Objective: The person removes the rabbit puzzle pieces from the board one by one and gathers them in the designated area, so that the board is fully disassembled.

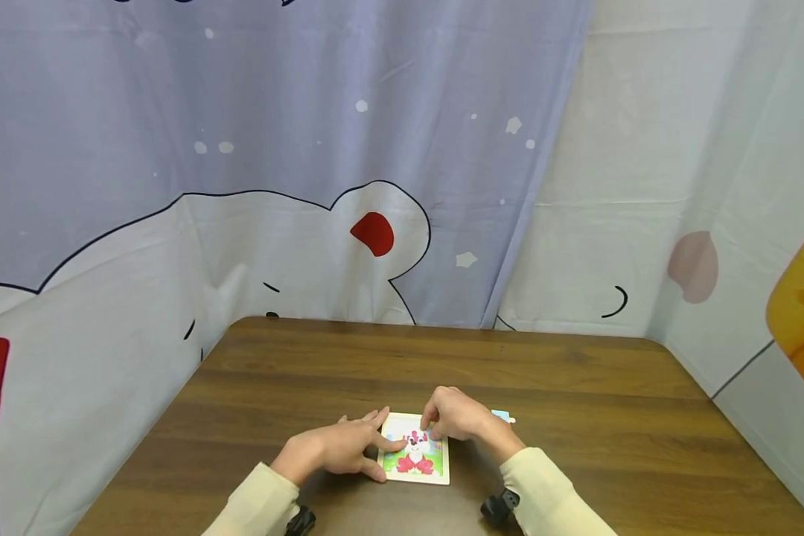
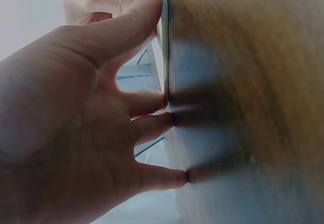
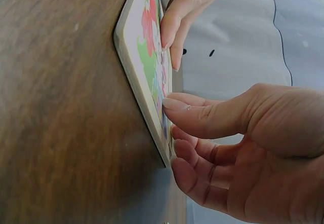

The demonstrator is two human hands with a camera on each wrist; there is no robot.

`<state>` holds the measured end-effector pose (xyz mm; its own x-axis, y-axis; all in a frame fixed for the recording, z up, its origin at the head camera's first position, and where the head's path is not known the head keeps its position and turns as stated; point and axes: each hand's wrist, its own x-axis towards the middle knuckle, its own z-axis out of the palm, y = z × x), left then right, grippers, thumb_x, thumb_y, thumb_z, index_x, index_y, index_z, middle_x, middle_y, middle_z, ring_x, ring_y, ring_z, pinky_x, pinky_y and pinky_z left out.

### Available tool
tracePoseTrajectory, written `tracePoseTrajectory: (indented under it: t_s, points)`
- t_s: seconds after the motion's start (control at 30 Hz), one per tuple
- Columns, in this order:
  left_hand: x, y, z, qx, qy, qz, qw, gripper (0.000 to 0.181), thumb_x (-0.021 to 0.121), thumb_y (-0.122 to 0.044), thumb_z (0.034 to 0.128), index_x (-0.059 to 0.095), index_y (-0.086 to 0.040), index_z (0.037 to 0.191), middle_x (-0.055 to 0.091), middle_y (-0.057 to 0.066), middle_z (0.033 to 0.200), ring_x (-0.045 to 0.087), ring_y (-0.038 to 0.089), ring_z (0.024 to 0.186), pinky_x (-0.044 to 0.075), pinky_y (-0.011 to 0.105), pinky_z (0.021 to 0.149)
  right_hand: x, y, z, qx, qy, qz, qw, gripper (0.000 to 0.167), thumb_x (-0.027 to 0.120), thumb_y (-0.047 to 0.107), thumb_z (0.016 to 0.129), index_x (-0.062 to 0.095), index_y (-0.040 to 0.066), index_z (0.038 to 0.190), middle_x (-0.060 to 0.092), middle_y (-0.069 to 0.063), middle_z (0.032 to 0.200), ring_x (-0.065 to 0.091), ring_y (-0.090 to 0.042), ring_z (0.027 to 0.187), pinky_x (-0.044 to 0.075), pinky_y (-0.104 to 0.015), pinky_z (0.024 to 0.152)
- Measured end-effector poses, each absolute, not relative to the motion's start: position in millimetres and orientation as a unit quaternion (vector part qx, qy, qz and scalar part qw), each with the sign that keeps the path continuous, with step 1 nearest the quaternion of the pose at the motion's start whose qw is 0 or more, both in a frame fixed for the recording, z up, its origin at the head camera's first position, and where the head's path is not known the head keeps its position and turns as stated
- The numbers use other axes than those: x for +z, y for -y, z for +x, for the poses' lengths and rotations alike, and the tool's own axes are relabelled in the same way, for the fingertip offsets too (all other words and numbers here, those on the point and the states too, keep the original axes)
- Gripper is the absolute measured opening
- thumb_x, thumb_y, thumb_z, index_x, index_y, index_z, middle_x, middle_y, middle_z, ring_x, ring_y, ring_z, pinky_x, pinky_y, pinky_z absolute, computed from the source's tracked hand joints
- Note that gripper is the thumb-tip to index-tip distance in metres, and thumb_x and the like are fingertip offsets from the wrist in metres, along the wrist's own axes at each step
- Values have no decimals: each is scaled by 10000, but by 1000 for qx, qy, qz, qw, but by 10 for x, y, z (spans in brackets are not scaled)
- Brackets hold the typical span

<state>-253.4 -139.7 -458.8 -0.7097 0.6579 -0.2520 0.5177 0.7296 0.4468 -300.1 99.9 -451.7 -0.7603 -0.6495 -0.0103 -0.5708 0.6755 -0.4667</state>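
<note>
A square jigsaw puzzle (image 1: 415, 463) with a pale frame lies flat on the table, showing a pink-and-white cartoon animal on green. My left hand (image 1: 351, 447) is at its left side with fingers spread; the index finger lies over the picture and the thumb touches the lower left edge. In the left wrist view the other fingertips meet the tabletop and frame edge. My right hand (image 1: 457, 415) is over the upper right part. Its thumb (image 3: 187, 113) touches the picture surface, and its other fingers curl by the frame. Whether a piece is between them is hidden.
A light blue puzzle piece (image 1: 501, 415) lies on the wooden table (image 1: 543, 372) just beyond the right hand, partly covered by it. Behind the table hangs a printed curtain (image 1: 295, 253). Dark devices (image 1: 500, 508) are strapped at both wrists.
</note>
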Motion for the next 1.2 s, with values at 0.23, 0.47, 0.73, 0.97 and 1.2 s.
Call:
tracePoseTrajectory:
  t_s: [0.23, 0.47, 0.73, 0.97, 1.2]
  points:
    - [-4553, 1389, -2560, 164, -910, 326, 194, 622, 707, -452, 872, 526, -356, 1459, 164, 213, 1633, 179, 352, 1498, 226, 726, 1067, -4490, -1000, -3029, -220, -911, -342, 76, 141, 823, -35, 719, 763, 91, 732, 606, 74, 676, 464, -67, 637, 426, -255, 589]
    - [-4528, 1407, -2584, 166, -909, 327, 199, 618, 695, -447, 886, 515, -347, 1468, 140, 206, 1640, 168, 351, 1500, 206, 730, 1073, -4469, -995, -3041, -220, -912, -339, 77, 140, 829, -18, 743, 761, 103, 729, 615, 90, 687, 462, -64, 652, 428, -255, 607]
    - [-4577, 1411, -2558, 171, -908, 323, 202, 615, 710, -451, 873, 530, -359, 1454, 156, 200, 1639, 180, 352, 1498, 226, 731, 1063, -4530, -992, -3009, -236, -915, -318, 77, 194, 837, -31, 717, 725, 128, 707, 561, 61, 665, 440, -73, 650, 399, -249, 577]
    - [-4584, 1412, -2535, 186, -906, 320, 205, 607, 723, -439, 867, 547, -355, 1442, 167, 203, 1636, 175, 370, 1497, 215, 746, 1054, -4539, -1001, -2985, -255, -912, -311, 82, 197, 836, -46, 708, 756, 113, 794, 571, 64, 678, 471, -76, 667, 424, -259, 608]
    - [-4583, 1404, -2549, 187, -906, 320, 203, 608, 724, -444, 865, 544, -373, 1441, 175, 206, 1634, 178, 367, 1497, 222, 746, 1051, -4517, -1039, -3004, -267, -905, -324, 69, 264, 806, -88, 703, 778, 56, 922, 607, 41, 733, 498, -78, 697, 448, -262, 637]
